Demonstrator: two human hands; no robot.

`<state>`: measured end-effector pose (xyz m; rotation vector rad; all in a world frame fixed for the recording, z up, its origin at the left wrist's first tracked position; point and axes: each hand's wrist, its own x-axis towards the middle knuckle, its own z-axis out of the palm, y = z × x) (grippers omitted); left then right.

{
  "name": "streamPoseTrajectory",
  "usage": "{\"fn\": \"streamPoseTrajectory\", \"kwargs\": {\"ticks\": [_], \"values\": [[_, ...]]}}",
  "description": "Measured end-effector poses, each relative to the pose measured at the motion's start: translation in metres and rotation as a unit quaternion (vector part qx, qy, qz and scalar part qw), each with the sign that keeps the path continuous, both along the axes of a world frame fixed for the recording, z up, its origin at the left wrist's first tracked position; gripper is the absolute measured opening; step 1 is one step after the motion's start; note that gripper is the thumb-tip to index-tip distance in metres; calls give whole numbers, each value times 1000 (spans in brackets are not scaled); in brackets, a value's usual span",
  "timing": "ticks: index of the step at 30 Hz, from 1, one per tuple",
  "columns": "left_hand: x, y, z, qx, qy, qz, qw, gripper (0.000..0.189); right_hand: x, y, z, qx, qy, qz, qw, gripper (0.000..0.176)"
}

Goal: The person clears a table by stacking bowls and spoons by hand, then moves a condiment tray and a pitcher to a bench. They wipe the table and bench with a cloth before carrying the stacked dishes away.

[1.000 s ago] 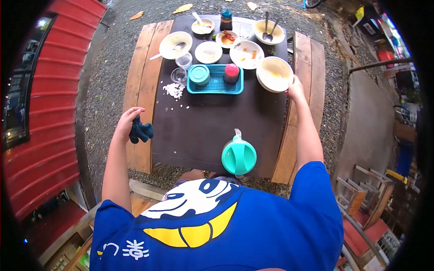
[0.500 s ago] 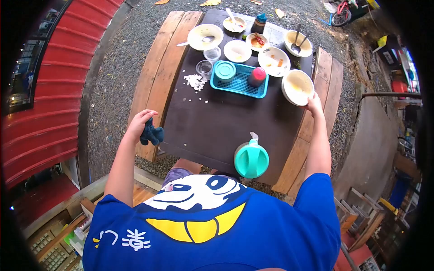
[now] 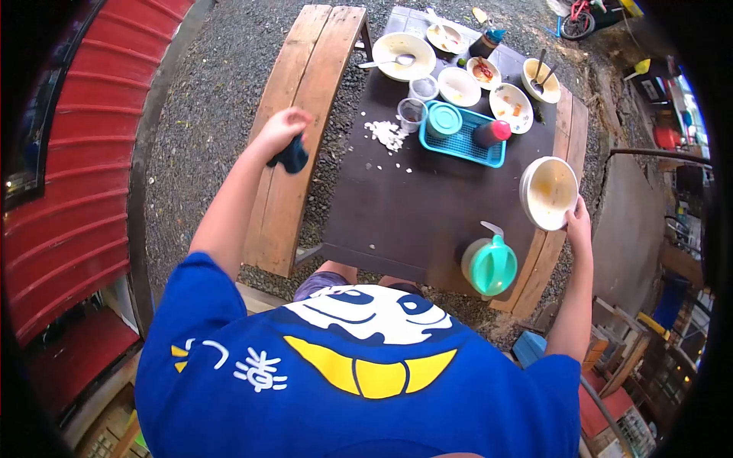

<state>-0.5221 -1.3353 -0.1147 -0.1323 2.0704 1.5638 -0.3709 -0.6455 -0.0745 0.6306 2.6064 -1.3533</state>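
My left hand [image 3: 287, 131] is closed on a dark blue cloth [image 3: 292, 156], which hangs over the left wooden bench. At the table's right edge my right hand [image 3: 578, 223] grips the rim of stacked white bowls [image 3: 551, 192], tilted so that brownish residue shows inside. Below and left of the bowls stands a pitcher with a turquoise lid [image 3: 493, 269]. A blue basket [image 3: 467, 150] holds a round turquoise-lidded container [image 3: 443, 120] and a red-capped bottle [image 3: 492, 133]. White scraps [image 3: 386, 135] lie beside the basket.
Used bowls and plates [image 3: 460, 86], a bowl with a spoon [image 3: 404, 56], clear cups [image 3: 411, 112] and a dark bottle [image 3: 486, 43] crowd the dark table's [image 3: 427, 221] far part. Wooden benches [image 3: 305, 91] flank both sides.
The bowls have come toward me and tilted more in my right hand. My left hand has risen with the cloth to above the bench. The view has shifted, moving the table rightward.
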Motion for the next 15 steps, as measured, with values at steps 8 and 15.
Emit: {"fn": "streamPoseTrajectory", "kwargs": {"ticks": [8, 15], "values": [[-209, 52, -63, -119, 117, -121, 979, 22, 49, -196, 76, -95, -33, -89, 991, 54], [-173, 36, -103, -172, 79, -265, 945, 17, 18, -246, 96, -122, -32, -83, 989, 53]]}}
